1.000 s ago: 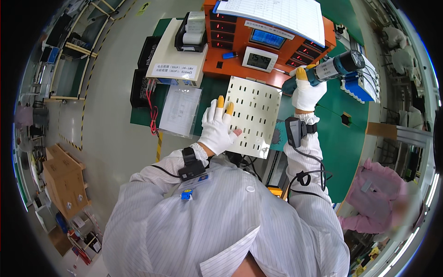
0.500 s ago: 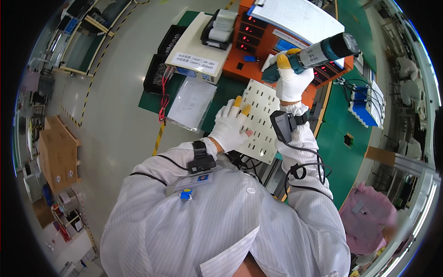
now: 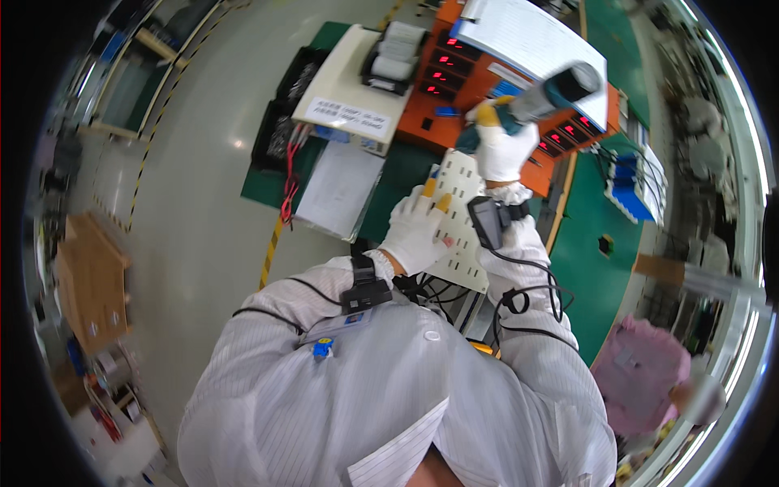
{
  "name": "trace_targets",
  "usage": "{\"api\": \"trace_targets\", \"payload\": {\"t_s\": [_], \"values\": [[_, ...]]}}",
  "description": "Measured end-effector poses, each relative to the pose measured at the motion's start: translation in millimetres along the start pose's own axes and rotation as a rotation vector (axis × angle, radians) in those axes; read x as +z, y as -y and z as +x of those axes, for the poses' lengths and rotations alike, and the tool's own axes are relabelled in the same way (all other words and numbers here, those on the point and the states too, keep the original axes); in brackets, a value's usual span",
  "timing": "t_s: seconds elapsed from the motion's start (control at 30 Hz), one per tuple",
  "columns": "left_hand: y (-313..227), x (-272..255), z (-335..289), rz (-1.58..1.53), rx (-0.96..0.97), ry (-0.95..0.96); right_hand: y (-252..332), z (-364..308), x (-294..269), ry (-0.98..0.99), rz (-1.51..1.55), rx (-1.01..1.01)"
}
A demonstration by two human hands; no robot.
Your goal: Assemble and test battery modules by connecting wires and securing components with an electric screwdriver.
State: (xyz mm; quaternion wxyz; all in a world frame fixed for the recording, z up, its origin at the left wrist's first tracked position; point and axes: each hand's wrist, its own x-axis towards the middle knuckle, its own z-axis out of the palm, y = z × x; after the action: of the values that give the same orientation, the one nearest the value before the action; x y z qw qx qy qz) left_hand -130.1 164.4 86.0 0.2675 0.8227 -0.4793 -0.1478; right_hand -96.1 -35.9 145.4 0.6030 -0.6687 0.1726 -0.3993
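Note:
My right hand [image 3: 503,148], in a white glove with yellow fingertips, is wrapped round a teal and grey cordless screwdriver [image 3: 540,101]. Its thick dark end points up and to the right, blurred by motion. Below its other end lies a cream-white plate [image 3: 464,183] with rows of slots. My left hand [image 3: 415,231], gloved alike, rests flat on the left edge of that plate, its fingers stretched out. One bare fingertip shows on the plate. The tool's tip is hidden behind my right hand.
Beyond the plate stands an orange tester [image 3: 422,126] with red displays and a clipboard of paper [image 3: 535,40] on top. Left of it are a cream instrument [image 3: 345,77], red leads [image 3: 290,187], black bins [image 3: 272,142] and a sleeved sheet [image 3: 341,187]. A blue-white rack [image 3: 637,187] stands right.
My right hand and the cordless screwdriver have shifted slightly left and down over the plate. My left hand stays on the plate's edge. The whole view has shifted a little.

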Motion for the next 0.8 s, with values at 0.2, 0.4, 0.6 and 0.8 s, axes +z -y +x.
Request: {"api": "trace_targets", "payload": {"t_s": [0.2, 0.4, 0.6, 0.8], "values": [[9.2, 1.6, 7.0, -0.068, 0.018, 0.074, 27.2, -3.1, 25.0, -0.063, -0.139, 0.05], [19.0, -1.5, 5.4, -0.086, 0.116, 0.217, 37.4, 0.3, 21.8, -0.123, -0.1, 0.064], [24.0, -11.9, 3.6, -0.148, 0.129, 0.255, 39.0, -1.3, 20.3, -0.182, -0.172, 0.021], [45.1, -14.4, 3.8, -0.14, 0.166, 0.353, 40.1, -9.9, 38.1, -0.245, -0.232, 0.001]]}}
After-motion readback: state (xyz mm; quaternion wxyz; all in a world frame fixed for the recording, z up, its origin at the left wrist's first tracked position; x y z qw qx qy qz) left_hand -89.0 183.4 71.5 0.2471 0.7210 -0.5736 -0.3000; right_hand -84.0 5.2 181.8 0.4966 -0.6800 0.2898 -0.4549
